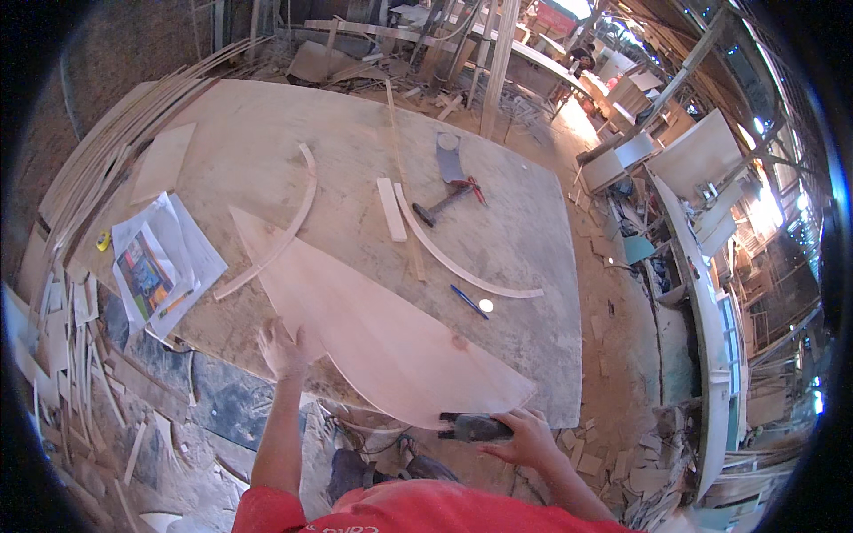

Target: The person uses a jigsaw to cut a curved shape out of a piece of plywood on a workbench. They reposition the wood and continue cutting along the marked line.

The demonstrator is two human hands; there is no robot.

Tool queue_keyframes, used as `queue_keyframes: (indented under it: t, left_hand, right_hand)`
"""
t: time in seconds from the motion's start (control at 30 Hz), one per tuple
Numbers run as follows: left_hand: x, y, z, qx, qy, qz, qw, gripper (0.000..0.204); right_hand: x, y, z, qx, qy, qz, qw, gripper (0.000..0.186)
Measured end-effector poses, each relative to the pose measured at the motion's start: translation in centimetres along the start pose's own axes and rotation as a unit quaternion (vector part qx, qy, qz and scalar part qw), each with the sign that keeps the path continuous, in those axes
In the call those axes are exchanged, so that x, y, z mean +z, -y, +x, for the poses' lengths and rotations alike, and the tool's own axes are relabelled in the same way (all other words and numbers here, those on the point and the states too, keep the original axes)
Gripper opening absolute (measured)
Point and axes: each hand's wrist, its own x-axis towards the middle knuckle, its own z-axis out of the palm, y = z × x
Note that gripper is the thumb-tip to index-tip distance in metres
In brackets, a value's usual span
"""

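A large curved plywood panel (382,329), pale and pointed at its far left end, lies on the worktable (346,133). My left hand (286,349) rests at the panel's near left edge, fingers spread. In my right hand (524,435) is a black hand plane (475,427), held against the near edge by the panel's right end. The fingers partly cover the tool, and its underside is hidden. A thin curved wooden strip (298,218) lies across the panel's far left part. Another curved strip (453,258) lies beyond the panel, beside a short straight batten (391,210).
On the table are a hammer (440,204), red-handled pliers (477,189), a blue pen (469,301), papers (169,258) and a yellow tape measure (104,241). Long strips (115,151) line the left side. Wood scraps (586,453) litter the floor. A cluttered bench (684,266) runs along the right.
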Motion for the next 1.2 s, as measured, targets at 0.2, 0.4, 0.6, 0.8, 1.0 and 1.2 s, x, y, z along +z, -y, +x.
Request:
queue_keyframes:
  t: [0.2,0.4,0.6,0.8,1.0,1.2]
  left_hand:
    - [4.7,2.7,6.2,0.029,0.115,0.042,0.992,0.072]
    - [6.1,1.4,10.3,-0.024,0.155,0.126,0.98,0.076]
    - [7.0,0.5,15.0,-0.085,0.168,0.095,0.978,0.075]
    - [9.9,2.2,14.7,-0.061,0.037,0.114,0.991,0.075]
    - [5.4,-1.7,9.8,-0.069,-0.031,0.045,0.996,0.066]
    - [-1.5,-7.9,-7.8,-0.18,-0.042,-0.153,0.971,0.03]
  right_hand:
    - [0.2,0.7,0.8,0.048,0.021,-0.058,0.997,0.067]
    - [-0.3,1.7,2.3,0.082,0.065,-0.014,0.994,0.059]
    - [-0.6,1.5,3.2,0.066,0.12,-0.008,0.991,0.059]
    - [-1.2,1.7,5.0,0.056,0.167,0.029,0.984,0.067]
    - [-0.5,-0.3,5.0,0.011,0.192,0.054,0.98,0.071]
    - [-0.8,-2.7,4.3,-0.055,0.205,0.09,0.973,0.076]
